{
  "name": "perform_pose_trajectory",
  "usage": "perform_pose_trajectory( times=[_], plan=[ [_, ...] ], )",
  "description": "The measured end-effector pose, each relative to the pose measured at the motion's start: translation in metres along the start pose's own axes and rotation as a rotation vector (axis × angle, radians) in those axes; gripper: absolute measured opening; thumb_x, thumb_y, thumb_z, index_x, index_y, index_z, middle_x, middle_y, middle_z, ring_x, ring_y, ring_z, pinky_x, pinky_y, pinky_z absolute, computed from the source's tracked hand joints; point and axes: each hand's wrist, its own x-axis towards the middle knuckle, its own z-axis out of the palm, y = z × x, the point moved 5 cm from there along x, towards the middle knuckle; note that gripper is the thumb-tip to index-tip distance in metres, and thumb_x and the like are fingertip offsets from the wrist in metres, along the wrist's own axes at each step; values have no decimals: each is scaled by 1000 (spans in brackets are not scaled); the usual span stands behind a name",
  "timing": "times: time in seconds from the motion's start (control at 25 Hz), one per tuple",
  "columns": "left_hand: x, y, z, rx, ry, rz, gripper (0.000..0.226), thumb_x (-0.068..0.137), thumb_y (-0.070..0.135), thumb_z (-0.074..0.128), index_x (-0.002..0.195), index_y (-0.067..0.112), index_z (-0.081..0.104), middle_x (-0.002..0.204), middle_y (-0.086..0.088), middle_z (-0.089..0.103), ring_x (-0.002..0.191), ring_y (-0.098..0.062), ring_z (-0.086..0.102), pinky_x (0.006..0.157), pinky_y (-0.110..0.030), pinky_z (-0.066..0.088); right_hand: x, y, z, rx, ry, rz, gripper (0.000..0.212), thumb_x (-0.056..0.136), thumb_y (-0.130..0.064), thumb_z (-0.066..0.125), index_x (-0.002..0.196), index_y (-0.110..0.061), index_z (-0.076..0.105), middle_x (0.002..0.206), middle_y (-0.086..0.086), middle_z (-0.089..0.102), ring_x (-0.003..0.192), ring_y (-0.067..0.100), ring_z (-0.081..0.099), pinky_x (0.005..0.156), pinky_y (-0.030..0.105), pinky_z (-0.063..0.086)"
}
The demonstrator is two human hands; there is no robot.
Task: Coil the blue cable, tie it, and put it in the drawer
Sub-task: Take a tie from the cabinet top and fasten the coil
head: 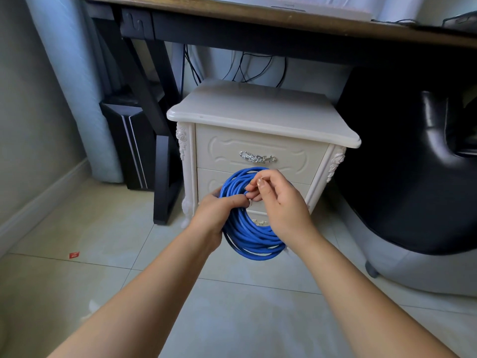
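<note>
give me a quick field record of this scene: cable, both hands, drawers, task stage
cable: blue round cable, wound into a multi-loop coil, held in the air before the nightstand
left: left hand grips the coil's left side
right: right hand curls its fingers on strands near the coil's top
tie: small pale bit between the hands, too small to identify
furniture: cream carved wooden nightstand under a black-framed wooden desk
drawers: top drawer with silver ornate handle shut; lower fronts partly hidden
stage: coiled, not yet in a drawer

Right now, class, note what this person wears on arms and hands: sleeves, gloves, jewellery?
The left hand and right hand are ungloved; left forearm and right forearm are bare, no sleeve in view; no watch or bracelet at either wrist.
</note>
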Motion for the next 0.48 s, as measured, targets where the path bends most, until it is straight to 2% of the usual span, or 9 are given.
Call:
perform_pose_trajectory(
  times=[0.16,0.24,0.36,0.48],
  plan=[
    [-1,4,-3,-26,55,49,31,74,0,71,105,2,67,76,-4,64,70,-19,59,64,-29,47,1,2,1,-106,26,-41,18,102,-8,44,99,-8,62,102,2,62,85,5,66,84,20,51],
    [1,8,-9,-49,110,98,36,72,3,73,107,2,65,74,-3,62,68,-19,58,64,-30,47,1,5,1,-171,54,-41,18,101,-10,48,98,-13,66,106,0,55,89,10,68,90,27,52],
    [-1,14,-14,-26,159,165,37,73,2,74,108,8,62,81,-5,64,72,-21,61,72,-37,51,-1,11,6,-103,53,82,20,100,-16,50,90,-27,64,100,-10,62,100,14,67,96,40,52],
    [-7,15,-10,61,148,211,40,73,1,74,109,13,61,87,-4,68,74,-18,65,69,-31,54,-2,16,13,74,25,258,24,101,-21,49,86,-32,65,94,-10,70,100,15,66,99,43,51]
  ],
)
